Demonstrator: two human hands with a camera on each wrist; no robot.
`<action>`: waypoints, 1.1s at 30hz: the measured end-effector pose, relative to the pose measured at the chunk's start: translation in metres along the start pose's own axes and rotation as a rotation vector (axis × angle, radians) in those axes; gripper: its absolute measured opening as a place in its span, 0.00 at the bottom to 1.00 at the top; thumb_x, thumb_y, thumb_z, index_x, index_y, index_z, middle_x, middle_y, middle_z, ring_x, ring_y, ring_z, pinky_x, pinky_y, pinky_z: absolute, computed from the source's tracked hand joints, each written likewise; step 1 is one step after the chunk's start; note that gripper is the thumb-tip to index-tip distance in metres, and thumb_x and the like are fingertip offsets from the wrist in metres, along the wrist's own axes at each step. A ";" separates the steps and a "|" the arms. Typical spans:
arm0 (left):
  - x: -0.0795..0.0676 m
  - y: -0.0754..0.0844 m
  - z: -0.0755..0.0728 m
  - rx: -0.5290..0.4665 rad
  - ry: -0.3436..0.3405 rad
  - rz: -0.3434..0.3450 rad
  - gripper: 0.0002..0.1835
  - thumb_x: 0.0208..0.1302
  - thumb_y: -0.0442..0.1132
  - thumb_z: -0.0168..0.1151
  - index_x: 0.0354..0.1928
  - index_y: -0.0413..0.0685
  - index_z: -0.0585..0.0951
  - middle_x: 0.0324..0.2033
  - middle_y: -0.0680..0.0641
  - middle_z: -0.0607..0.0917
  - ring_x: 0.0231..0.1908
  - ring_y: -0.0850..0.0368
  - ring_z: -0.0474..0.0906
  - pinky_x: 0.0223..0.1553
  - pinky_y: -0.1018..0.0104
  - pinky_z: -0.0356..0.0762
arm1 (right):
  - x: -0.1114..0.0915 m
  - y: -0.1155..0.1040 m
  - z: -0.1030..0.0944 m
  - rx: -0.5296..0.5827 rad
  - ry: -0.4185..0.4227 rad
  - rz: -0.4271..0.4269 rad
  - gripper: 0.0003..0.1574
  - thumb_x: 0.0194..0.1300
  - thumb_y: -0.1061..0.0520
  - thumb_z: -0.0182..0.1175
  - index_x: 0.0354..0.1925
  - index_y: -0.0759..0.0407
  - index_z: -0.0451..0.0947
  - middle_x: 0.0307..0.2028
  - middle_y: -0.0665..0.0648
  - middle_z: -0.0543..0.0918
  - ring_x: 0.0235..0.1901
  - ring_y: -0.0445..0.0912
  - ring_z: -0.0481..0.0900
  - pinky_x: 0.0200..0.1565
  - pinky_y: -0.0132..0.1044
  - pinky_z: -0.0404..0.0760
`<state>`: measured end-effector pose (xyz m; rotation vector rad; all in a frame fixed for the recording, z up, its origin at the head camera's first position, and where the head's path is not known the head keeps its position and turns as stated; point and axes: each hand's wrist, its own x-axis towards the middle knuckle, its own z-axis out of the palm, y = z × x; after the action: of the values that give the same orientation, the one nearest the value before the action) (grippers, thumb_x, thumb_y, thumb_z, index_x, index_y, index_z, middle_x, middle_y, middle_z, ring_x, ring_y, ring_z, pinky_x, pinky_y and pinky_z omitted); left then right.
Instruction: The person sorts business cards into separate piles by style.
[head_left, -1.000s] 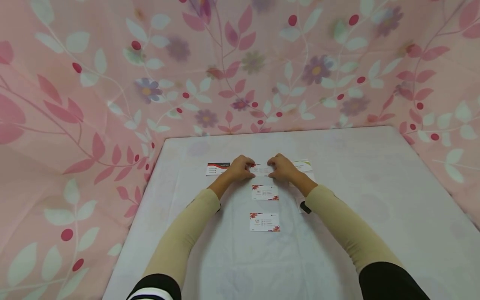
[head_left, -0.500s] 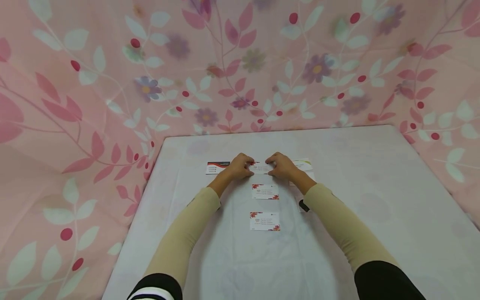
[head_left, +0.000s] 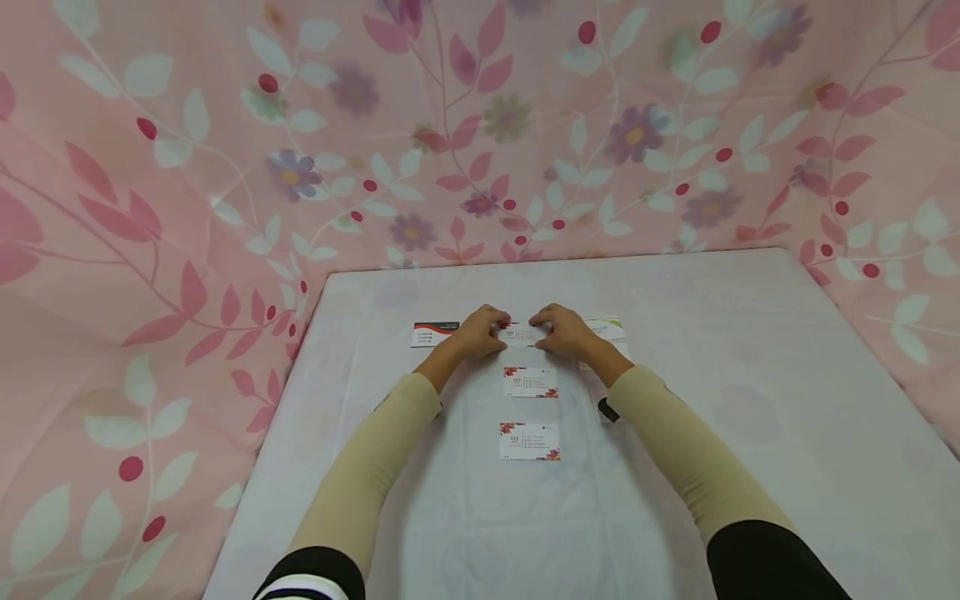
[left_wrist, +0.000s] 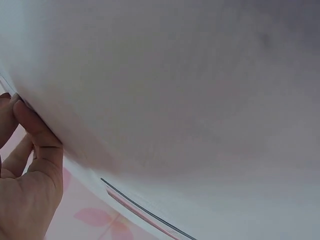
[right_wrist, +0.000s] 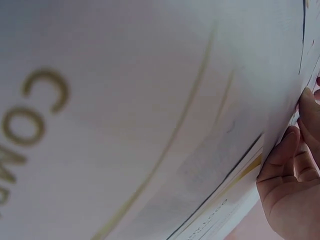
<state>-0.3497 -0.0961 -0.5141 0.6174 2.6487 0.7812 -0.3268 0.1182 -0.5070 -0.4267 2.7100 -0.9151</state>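
Both hands are at a white business card (head_left: 519, 335) with red floral corners, lying flat in the back row. My left hand (head_left: 479, 332) grips its left end, thumb at the near edge and fingers at the far edge. Opposite, my right hand (head_left: 564, 332) holds the right end the same way. The left wrist view shows the curled fingers of the left hand (left_wrist: 37, 165) at the card's edge; the right wrist view shows the right hand (right_wrist: 292, 175) likewise. Two matching cards lie nearer: a middle card (head_left: 530, 382) and a front card (head_left: 529, 442).
A red-and-black card (head_left: 433, 334) lies left of the left hand. A green-and-white card (head_left: 606, 328) is partly covered by the right hand and forearm. In the right wrist view, gold letters (right_wrist: 37, 110) show on a close card. A white cloth (head_left: 675, 467) covers the table; floral fabric (head_left: 480, 125) hangs behind.
The right hand has shifted very slightly left along the card's end. The left hand and the other cards stay essentially where they were.
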 end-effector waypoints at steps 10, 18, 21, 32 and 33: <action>-0.001 0.001 0.000 0.013 0.002 -0.018 0.26 0.61 0.38 0.69 0.63 0.46 0.78 0.57 0.41 0.74 0.46 0.52 0.73 0.53 0.61 0.71 | 0.001 0.000 0.002 0.019 0.024 0.022 0.28 0.60 0.61 0.69 0.59 0.63 0.78 0.60 0.65 0.72 0.47 0.54 0.74 0.56 0.48 0.74; -0.002 0.002 0.000 -0.024 0.002 -0.035 0.25 0.62 0.37 0.69 0.62 0.46 0.79 0.57 0.41 0.74 0.47 0.52 0.72 0.53 0.62 0.72 | 0.002 0.001 0.003 0.032 0.021 0.036 0.27 0.61 0.60 0.68 0.59 0.63 0.77 0.61 0.65 0.71 0.52 0.56 0.73 0.61 0.50 0.72; -0.001 0.002 -0.001 -0.005 0.001 -0.033 0.25 0.62 0.38 0.69 0.62 0.47 0.79 0.58 0.41 0.74 0.48 0.51 0.72 0.54 0.60 0.71 | 0.002 0.002 0.003 0.036 0.022 0.041 0.27 0.61 0.60 0.68 0.59 0.62 0.78 0.62 0.64 0.71 0.52 0.56 0.73 0.61 0.50 0.72; -0.004 0.006 -0.005 -0.021 -0.018 -0.050 0.25 0.62 0.38 0.69 0.62 0.47 0.79 0.60 0.40 0.73 0.49 0.49 0.72 0.57 0.58 0.72 | 0.003 0.003 0.003 0.030 0.018 0.051 0.28 0.62 0.59 0.68 0.60 0.61 0.77 0.62 0.63 0.72 0.56 0.55 0.72 0.65 0.51 0.69; -0.004 0.005 -0.005 -0.023 -0.017 -0.049 0.25 0.62 0.38 0.69 0.62 0.47 0.79 0.60 0.40 0.73 0.50 0.49 0.72 0.57 0.58 0.72 | 0.004 0.003 0.003 0.035 0.016 0.060 0.28 0.62 0.59 0.68 0.60 0.60 0.77 0.62 0.62 0.72 0.56 0.55 0.72 0.65 0.50 0.69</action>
<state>-0.3467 -0.0962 -0.5061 0.5487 2.6253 0.7870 -0.3299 0.1178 -0.5116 -0.3305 2.7016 -0.9518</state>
